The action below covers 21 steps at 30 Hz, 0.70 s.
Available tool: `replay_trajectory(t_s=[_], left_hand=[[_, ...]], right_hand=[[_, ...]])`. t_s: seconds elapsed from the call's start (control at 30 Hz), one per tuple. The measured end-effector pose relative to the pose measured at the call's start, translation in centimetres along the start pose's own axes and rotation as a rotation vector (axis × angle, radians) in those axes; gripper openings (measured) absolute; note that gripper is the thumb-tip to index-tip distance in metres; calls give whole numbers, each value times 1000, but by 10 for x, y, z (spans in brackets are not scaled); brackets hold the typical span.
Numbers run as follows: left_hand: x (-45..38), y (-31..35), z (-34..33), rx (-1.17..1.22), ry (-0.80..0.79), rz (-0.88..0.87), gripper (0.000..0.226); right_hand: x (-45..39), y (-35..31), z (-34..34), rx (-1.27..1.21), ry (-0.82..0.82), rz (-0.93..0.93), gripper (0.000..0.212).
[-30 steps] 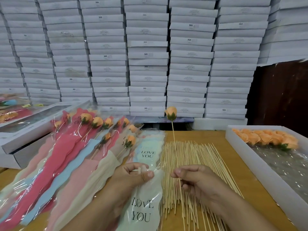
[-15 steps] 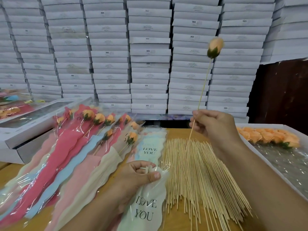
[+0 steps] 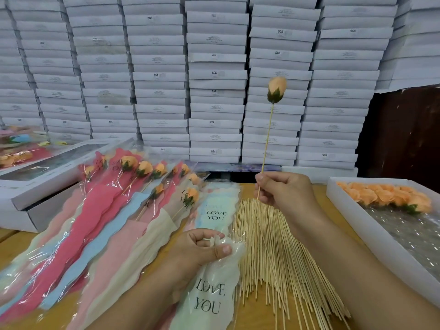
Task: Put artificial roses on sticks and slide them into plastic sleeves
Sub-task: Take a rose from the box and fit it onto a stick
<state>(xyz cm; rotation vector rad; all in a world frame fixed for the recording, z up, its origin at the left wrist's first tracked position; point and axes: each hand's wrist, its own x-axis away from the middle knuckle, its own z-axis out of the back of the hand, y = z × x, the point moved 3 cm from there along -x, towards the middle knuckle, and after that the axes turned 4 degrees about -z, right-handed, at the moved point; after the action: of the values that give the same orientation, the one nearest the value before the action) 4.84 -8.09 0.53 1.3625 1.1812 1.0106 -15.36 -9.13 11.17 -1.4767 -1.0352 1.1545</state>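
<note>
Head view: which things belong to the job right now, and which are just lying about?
In the job:
- rose on stick, pinched by right hand
- sleeve, gripped by left hand
- loose sticks
- tray of roses

Lying about:
- finished sleeved roses
- stacked white boxes

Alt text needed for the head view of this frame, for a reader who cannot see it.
The right hand holds an orange rose on a stick upright above a pile of loose sticks, while the left hand pinches a "LOVE YOU" plastic sleeve. Finished sleeved roses lie to the left.
</note>
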Motion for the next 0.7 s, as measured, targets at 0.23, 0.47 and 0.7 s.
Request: replay_trajectory(t_s=[0.23, 0.47, 0.7], left_hand=[[0, 0, -1, 41, 13, -5, 35], [6, 4, -4, -30, -15, 19, 48], [12, 8, -12, -9, -81, 32, 61]], right_hand=[[9, 17, -6, 29, -63, -39, 9], [18, 38, -17, 47, -120, -127, 9], [22, 50, -22, 93, -116, -138, 17]])
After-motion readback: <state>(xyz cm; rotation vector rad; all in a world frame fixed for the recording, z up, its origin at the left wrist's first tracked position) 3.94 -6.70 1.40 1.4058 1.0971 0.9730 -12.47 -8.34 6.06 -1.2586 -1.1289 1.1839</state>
